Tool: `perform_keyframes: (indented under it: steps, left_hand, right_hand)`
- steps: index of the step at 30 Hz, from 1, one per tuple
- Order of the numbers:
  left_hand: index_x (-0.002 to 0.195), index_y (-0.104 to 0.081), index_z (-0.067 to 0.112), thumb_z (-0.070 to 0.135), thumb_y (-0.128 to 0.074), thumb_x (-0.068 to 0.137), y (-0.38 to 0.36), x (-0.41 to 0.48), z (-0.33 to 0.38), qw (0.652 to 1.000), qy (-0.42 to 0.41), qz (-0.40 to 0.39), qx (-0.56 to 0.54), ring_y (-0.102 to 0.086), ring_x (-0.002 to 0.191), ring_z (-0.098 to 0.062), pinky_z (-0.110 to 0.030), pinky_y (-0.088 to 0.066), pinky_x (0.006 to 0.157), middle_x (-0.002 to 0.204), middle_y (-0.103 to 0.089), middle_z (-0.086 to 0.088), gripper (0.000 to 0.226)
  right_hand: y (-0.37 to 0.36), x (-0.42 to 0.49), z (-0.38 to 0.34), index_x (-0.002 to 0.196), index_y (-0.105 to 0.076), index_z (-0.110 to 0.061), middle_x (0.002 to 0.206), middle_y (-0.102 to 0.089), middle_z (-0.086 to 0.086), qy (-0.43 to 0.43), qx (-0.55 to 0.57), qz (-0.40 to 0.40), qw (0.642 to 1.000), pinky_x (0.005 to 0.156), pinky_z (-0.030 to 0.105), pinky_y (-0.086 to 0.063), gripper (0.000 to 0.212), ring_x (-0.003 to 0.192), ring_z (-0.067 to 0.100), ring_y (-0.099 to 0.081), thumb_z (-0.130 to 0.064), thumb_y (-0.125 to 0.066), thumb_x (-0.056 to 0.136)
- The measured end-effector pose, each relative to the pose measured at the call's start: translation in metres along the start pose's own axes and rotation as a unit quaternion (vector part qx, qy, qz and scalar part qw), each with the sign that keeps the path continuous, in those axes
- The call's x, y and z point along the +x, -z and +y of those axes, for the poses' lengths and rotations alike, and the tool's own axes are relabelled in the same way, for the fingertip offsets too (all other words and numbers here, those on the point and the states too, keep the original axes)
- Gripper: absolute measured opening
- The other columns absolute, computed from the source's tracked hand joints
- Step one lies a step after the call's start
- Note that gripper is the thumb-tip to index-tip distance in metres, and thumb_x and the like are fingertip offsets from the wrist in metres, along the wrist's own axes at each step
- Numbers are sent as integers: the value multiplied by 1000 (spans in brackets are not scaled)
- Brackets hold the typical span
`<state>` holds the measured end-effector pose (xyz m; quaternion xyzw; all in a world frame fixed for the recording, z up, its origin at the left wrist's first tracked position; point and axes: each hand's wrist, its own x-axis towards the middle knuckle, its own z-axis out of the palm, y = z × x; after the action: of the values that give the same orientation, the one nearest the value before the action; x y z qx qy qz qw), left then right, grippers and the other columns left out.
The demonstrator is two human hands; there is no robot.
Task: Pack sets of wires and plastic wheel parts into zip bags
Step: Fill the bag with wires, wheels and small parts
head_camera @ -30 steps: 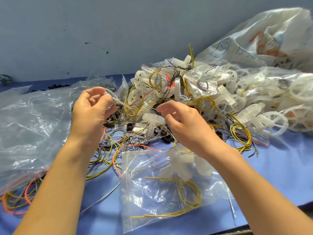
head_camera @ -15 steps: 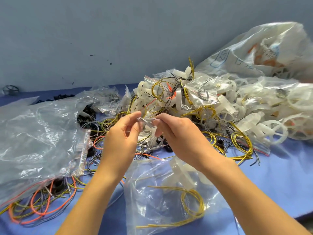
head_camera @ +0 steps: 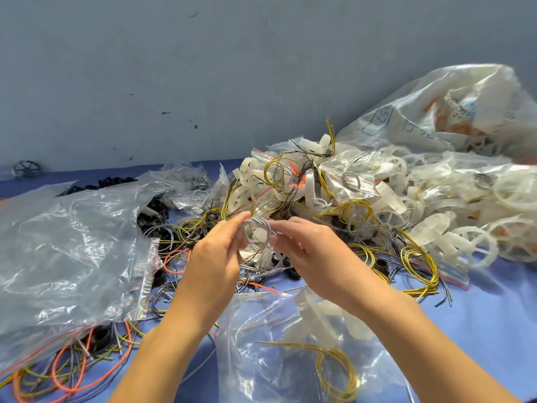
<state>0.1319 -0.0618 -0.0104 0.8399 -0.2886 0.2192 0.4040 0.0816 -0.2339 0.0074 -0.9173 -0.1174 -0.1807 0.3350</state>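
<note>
Above the zip bag (head_camera: 247, 330), my left hand (head_camera: 215, 257) and right hand (head_camera: 313, 251) pinch a grey wire coil (head_camera: 259, 221). It seems light and springy; I'd grip across its loops.

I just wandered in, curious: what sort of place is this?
Probably a small workshop bench for packing kits. White plastic wheels and loose wires are heaped on a blue table, a part-filled zip bag lies in front, and the left hand and right hand pinch a grey wire coil.
</note>
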Motion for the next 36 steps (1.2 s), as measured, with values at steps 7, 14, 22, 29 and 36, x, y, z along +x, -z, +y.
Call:
perform_keyframes:
  steps: [7, 14, 22, 29, 36]
  left_hand:
    - [106, -68, 14, 18, -55, 97, 10, -2, -11, 991, -39, 69, 103, -66, 77, -21, -38, -51, 68, 90, -71, 1, 17]
    - [90, -65, 27, 36, -50, 98, 23, 1, -22, 986, 109, 117, 52, -60, 58, -25, -39, -49, 52, 67, -66, 6, 19]
    - [92, -73, 23, 32, -55, 93, -1, 1, 20, 919, 175, 30, -352, -72, 77, -12, -20, -56, 67, 85, -76, -3, 20]
    - [101, -69, 7, 34, -47, 92, 11, -6, 19, 919, 125, -38, -371, -54, 70, -15, -31, -52, 68, 70, -60, -6, 36]
    - [95, -77, 16, 25, -56, 90, 56, -20, -16, 938, 194, -47, -285, -47, 56, -5, -12, -41, 55, 63, -57, 4, 23]
  right_hand:
    - [3, -3, 4, 97, -72, -25, 90, -62, -5, -35, -48, -23, 998, 81, 44, -46, 21, 90, 18, -54, -29, -52, 101]
    - [11, -4, 3, 93, -73, -31, 87, -64, -14, -30, -25, -30, 999, 80, 32, -45, 21, 88, 6, -52, -23, -54, 100]
    - [-6, 1, -14, 98, -77, -28, 78, -70, -18, -1, 214, 8, 977, 63, 12, -41, 12, 67, -1, -59, -29, -66, 94]
    - [-12, 8, -24, 75, -76, -31, 79, -61, -17, -54, 265, 96, 958, 63, 12, -38, 7, 66, -2, -56, -27, -82, 78]
    - [-19, 3, -33, 81, -68, -37, 90, -58, -15, -54, 83, 2, 995, 66, 14, -36, 9, 76, -2, -56, -45, -69, 86]
